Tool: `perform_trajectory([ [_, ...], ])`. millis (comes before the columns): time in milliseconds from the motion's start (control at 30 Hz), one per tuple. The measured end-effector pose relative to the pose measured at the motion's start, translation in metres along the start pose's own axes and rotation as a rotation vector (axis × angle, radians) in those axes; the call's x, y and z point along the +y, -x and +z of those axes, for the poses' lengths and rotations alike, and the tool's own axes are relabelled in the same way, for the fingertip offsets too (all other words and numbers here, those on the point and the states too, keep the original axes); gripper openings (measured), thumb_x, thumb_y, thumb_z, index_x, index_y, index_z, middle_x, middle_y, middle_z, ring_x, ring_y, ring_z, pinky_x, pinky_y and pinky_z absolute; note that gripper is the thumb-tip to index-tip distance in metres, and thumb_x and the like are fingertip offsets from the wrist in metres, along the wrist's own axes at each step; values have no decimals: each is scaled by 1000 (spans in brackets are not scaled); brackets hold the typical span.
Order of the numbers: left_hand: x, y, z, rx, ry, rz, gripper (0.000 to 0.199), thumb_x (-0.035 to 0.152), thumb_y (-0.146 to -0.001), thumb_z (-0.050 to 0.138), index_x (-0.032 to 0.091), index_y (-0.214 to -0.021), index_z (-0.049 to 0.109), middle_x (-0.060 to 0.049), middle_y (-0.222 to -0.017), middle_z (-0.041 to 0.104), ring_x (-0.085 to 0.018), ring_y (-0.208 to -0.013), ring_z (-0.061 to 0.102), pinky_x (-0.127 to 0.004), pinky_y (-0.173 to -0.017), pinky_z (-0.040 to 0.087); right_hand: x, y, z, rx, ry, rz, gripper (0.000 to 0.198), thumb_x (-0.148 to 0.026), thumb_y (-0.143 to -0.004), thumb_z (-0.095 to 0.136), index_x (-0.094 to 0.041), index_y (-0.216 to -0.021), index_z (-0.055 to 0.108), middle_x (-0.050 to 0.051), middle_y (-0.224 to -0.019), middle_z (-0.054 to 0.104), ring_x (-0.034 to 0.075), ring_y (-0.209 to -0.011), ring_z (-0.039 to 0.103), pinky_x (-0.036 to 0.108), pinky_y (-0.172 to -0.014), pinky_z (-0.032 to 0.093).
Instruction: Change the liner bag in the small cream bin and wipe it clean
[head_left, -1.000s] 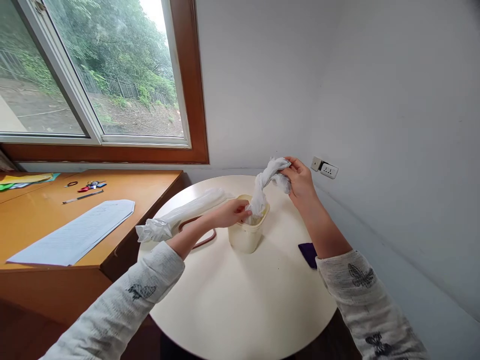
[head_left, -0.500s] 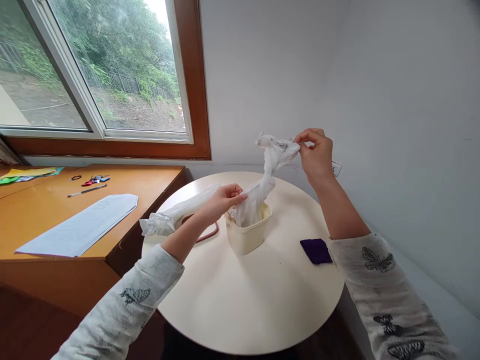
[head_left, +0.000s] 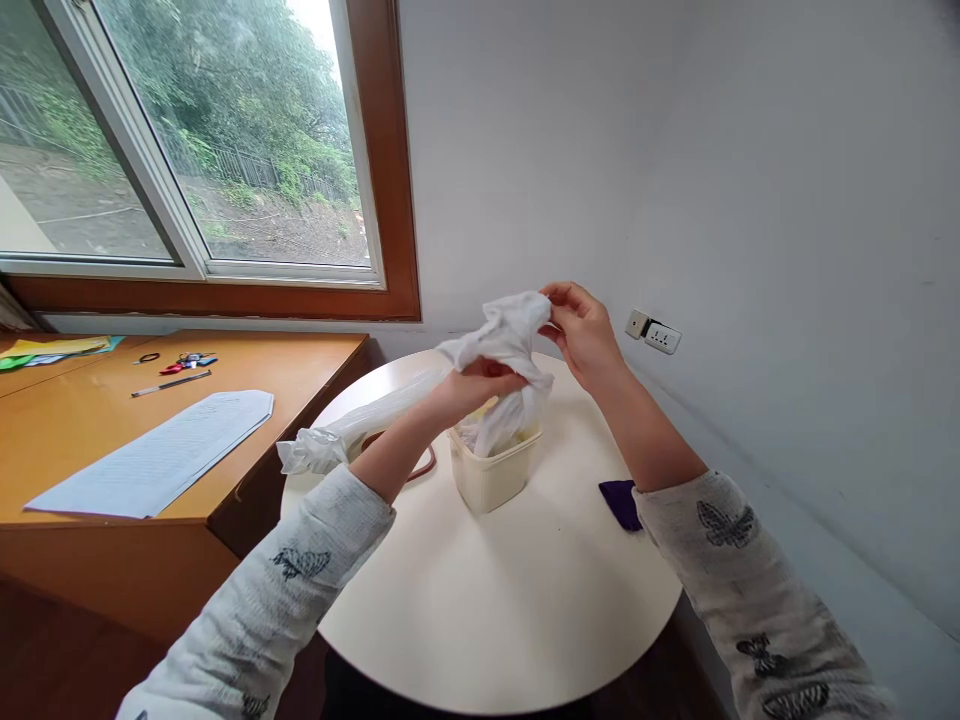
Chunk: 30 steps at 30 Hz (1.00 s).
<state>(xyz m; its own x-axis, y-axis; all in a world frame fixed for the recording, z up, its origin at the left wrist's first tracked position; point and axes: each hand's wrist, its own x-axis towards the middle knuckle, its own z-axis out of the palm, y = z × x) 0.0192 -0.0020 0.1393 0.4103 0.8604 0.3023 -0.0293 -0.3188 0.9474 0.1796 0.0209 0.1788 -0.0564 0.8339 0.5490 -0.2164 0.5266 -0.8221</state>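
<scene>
A white, thin plastic bag (head_left: 510, 335) rises out of a cream-coloured square bin (head_left: 491, 480) on the round table. My left hand (head_left: 480, 388) is closed around the bag's gathered neck, just above the bin's rim. Higher up and to the right, my right hand (head_left: 581, 330) pinches the bag's upper end between thumb and fingers. The lower part of the bag sits inside the bin, where its contents cannot be made out.
Left of the bin lie a long roll of clear plastic bags (head_left: 360, 425) and a reddish-brown loop (head_left: 424, 465). A dark purple cloth (head_left: 621, 503) is near my right forearm. Papers (head_left: 161, 455), a pen (head_left: 171, 383) and keys (head_left: 191, 362) rest on the wooden desk (head_left: 315, 365).
My right hand has come left and slightly down with the bag's top. My left hand has shifted right and up onto the bag's neck. The bag's top is now bunched closer to the bin.
</scene>
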Motion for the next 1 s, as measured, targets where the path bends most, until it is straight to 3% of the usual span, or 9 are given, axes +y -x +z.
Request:
perform_trajectory([
  [133,6,-14,-8,220,31,49,23,26,-63,68,13,-81,62,-1,-75,61,-13,-70,55,-27,-63,43,13,6,-9,0,-51,114,27,-42,-71,62,-28,-94,55,0,-93,56,16,-87,58,33,-73,48],
  [267,9,-19,-10,317,33,79,23,27,-62,69,12,-78,63,-2,-74,61,-14,-69,55,-26,-62,43,26,20,-7,-257,101,174,47,-37,-62,74,-29,-102,53,1,-101,56,16,-89,57,33,-77,47],
  [333,8,-18,-10,314,37,88,23,28,-61,70,12,-76,63,-2,-73,61,-14,-70,56,-27,-63,43,32,24,-3,-324,220,172,42,-34,-59,75,-24,-96,57,2,-95,59,17,-84,58,34,-76,46],
  [467,4,-12,-16,275,91,116,24,23,-58,73,14,-77,63,-2,-75,61,-15,-73,56,-28,-65,44,36,25,1,-252,281,159,23,-37,-66,69,-20,-79,62,2,-81,62,17,-79,58,35,-76,45],
  [700,9,-4,-31,231,220,156,22,27,-57,73,14,-57,56,2,-56,52,-9,-52,46,-24,-52,39,40,23,-7,-110,128,185,27,-41,-61,73,-21,-76,63,0,-76,62,15,-75,55,30,-72,43],
  [833,18,1,-26,235,197,123,24,24,-51,77,13,-65,61,2,-58,57,-9,-55,51,-22,-54,40,48,23,-10,-127,69,221,26,-42,-64,69,-23,-81,66,0,-79,64,14,-72,54,29,-69,42],
  [1000,18,6,-33,235,215,73,39,18,-54,75,16,-88,57,2,-69,61,-9,-62,57,-23,-62,44,55,20,-17,1,-45,276,14,-30,-62,67,-23,-74,66,-3,-74,62,11,-66,51,25,-62,39],
])
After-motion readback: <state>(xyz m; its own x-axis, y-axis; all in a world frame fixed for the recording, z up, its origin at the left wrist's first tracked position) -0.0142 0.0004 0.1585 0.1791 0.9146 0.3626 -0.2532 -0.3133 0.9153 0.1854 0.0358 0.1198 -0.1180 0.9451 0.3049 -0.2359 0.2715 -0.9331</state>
